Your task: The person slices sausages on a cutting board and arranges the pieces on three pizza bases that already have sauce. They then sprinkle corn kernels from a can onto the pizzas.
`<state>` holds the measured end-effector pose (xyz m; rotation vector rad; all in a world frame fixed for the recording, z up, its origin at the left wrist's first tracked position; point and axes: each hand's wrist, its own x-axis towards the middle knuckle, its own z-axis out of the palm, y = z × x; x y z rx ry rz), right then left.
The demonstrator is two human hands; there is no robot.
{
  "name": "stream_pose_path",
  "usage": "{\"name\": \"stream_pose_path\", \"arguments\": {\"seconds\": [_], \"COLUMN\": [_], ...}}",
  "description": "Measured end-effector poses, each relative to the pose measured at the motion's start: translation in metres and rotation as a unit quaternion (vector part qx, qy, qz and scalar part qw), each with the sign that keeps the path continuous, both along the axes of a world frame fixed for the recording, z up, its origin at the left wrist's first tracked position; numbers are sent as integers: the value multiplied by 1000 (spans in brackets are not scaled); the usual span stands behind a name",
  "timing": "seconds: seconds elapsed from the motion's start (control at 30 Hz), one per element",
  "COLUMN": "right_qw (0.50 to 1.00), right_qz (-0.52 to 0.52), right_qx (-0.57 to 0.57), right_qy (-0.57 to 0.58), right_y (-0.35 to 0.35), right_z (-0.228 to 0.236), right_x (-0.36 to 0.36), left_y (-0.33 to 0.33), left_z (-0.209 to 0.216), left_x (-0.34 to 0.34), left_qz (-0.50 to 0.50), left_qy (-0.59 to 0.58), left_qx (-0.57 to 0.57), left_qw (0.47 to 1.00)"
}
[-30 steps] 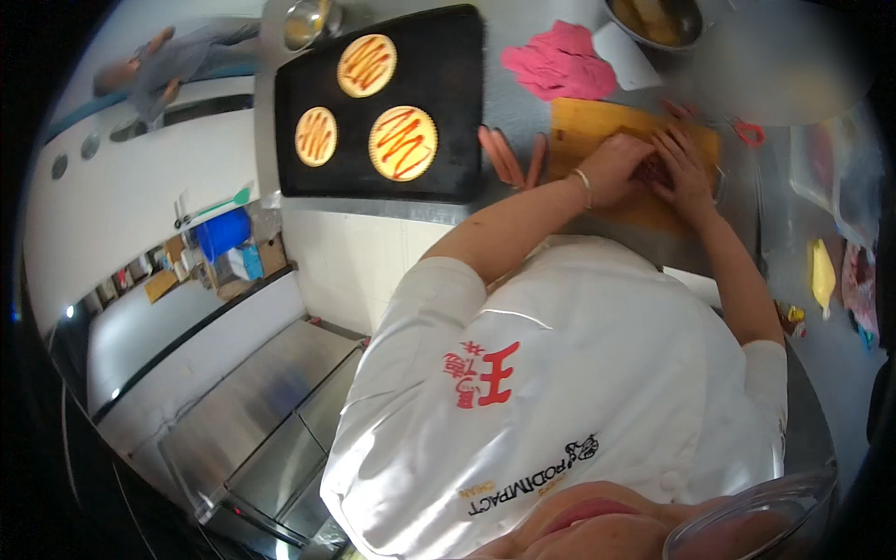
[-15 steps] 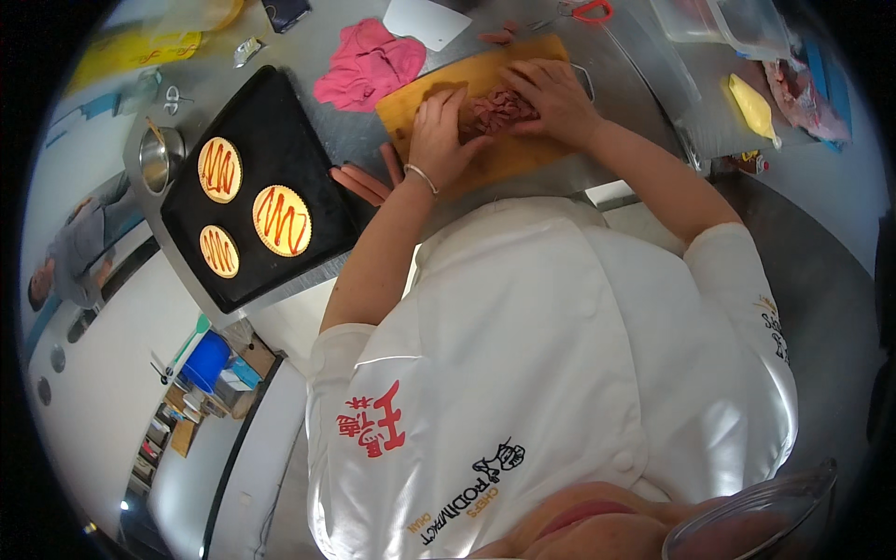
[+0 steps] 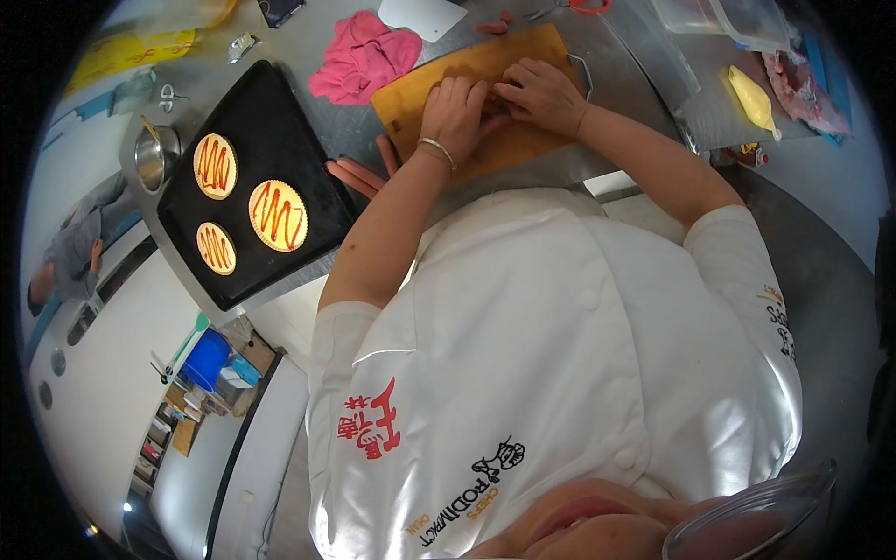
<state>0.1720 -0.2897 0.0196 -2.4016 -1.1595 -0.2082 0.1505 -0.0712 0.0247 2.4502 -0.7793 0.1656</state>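
Note:
On the wooden cutting board (image 3: 411, 107), both hands are cupped together around a heap of chopped sausage (image 3: 492, 112), which their fingers mostly cover. My left hand (image 3: 454, 110) presses against the heap from the left, fingers bent and held together. From the other side my right hand (image 3: 545, 93) curls over it, its fingertips almost meeting the left ones. Several whole sausages (image 3: 357, 175) lie beside the board, close to my left wrist. A black baking tray (image 3: 280, 107) to the left carries three round crusts (image 3: 278, 216) with red zigzag sauce.
A pink cloth (image 3: 364, 61) and a white scraper (image 3: 422, 17) lie behind the board, near sausage pieces (image 3: 493, 24) and red-handled scissors (image 3: 588, 6). A metal bowl (image 3: 157, 154) stands left of the tray. On the right are a yellow piping bag (image 3: 751, 101) and a clear container (image 3: 723, 23).
My hands have drawn closer together, the left moving right and the right moving slightly left. The sausage heap, plainly visible before, is now mostly covered by them.

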Motion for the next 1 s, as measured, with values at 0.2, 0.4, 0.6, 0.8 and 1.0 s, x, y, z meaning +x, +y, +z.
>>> {"name": "stream_pose_path", "arguments": {"seconds": [0.2, 0.4, 0.6, 0.8, 1.0], "right_qw": [1000, 1000, 997, 993, 994], "right_qz": [17, 19, -6, -30, -52], "right_qx": [-18, -5, 44, 88, -31], "right_qy": [-3, 19, 62, -73, 86], "right_y": [-5, -10, -5, -2, -22], "right_z": [-4, -13, 2, 5, -19], "right_x": [2, 5, 6, 2, -8], "left_y": [0, -7, -19, -7, -34], "left_z": [-2, -2, -7, -10, -40], "left_x": [11, 6, 13, 2, 5], "left_qz": [-92, -37, -29, -63, -122], "left_qy": [11, 23, 142, 49, 30], "left_qx": [85, 111, 219, 128, 336], "left_qw": [992, 993, 965, 989, 933]}}
